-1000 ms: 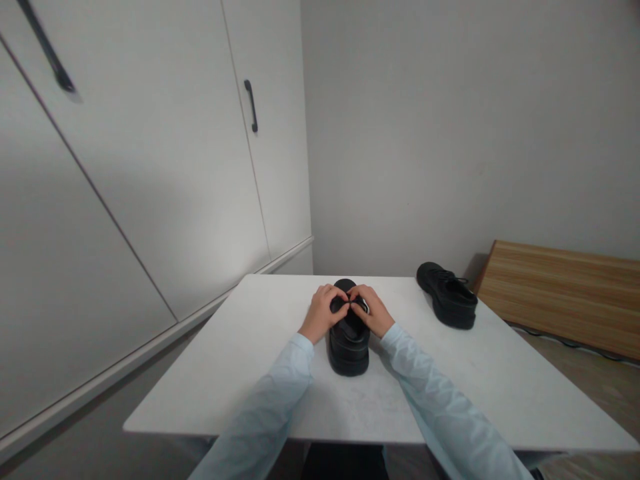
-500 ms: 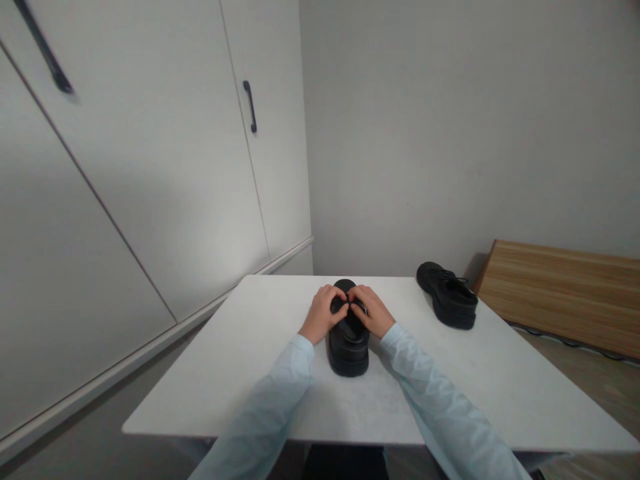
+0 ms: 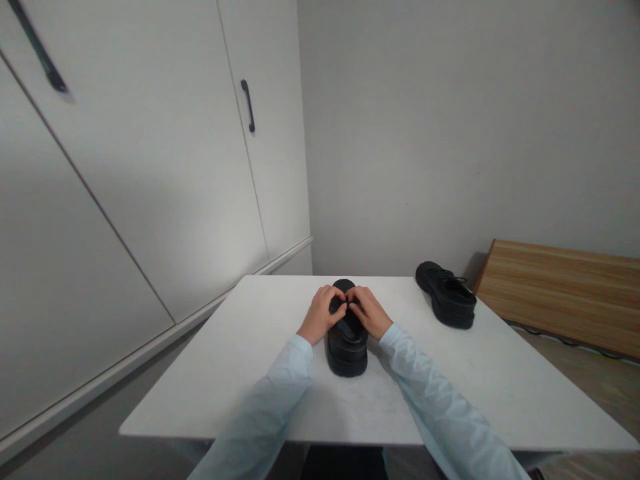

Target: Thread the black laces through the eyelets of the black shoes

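Observation:
A black shoe [image 3: 347,363] stands on the white table in front of me, its heel towards me and its toe pointing away. Over its lacing, my left hand [image 3: 323,313] is closed in a pinch on the dark shoelace. From the other side my right hand [image 3: 371,313] pinches the lace too, its fingertips almost meeting those of the left. The fingers cover most of the lace and the shoe's tongue, and black lace on black leather is hard to make out.
A second black shoe [image 3: 447,297], its lace tied, stands near the back right of the white table [image 3: 215,373]. Beyond the table's right edge is a wood-grain panel [image 3: 565,293]. White cabinet doors [image 3: 200,167] rise on the left; a grey wall [image 3: 450,133] stands behind.
My right hand's fingers have drawn slightly closer to the left hand over the lace. The shoe stays in place; the view has shifted very slightly.

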Demonstrator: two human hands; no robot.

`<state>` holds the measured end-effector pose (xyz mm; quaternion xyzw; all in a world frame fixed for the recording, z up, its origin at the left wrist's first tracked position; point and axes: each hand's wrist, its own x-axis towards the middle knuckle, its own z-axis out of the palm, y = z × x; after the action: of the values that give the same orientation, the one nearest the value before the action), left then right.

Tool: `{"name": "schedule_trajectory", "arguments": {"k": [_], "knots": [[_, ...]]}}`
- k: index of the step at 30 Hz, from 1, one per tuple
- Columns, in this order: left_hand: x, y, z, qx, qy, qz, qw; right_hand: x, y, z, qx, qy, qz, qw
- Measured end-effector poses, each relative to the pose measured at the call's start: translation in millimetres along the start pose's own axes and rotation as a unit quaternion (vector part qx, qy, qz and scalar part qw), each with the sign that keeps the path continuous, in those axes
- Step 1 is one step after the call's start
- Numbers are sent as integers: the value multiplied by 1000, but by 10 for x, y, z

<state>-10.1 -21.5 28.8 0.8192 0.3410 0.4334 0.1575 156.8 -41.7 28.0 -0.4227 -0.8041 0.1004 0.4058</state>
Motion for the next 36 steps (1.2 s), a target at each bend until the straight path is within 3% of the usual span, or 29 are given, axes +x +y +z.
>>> {"name": "schedule_trajectory", "arguments": {"k": [10,20,25,29,36], "knots": [[-6,6,6,-2,2,2,1000,-2,15,21,123,33,52,991],[1,33,6,-1,4,2,1000,16,82,93,277,79,121,950],[-4,33,0,-5,5,9,1000,38,46,23,289,73,92,950],[-6,15,6,0,5,11,1000,39,29,-19,229,49,72,970],[0,5,13,1,5,12,1000,18,23,9,196,75,77,975]]}}
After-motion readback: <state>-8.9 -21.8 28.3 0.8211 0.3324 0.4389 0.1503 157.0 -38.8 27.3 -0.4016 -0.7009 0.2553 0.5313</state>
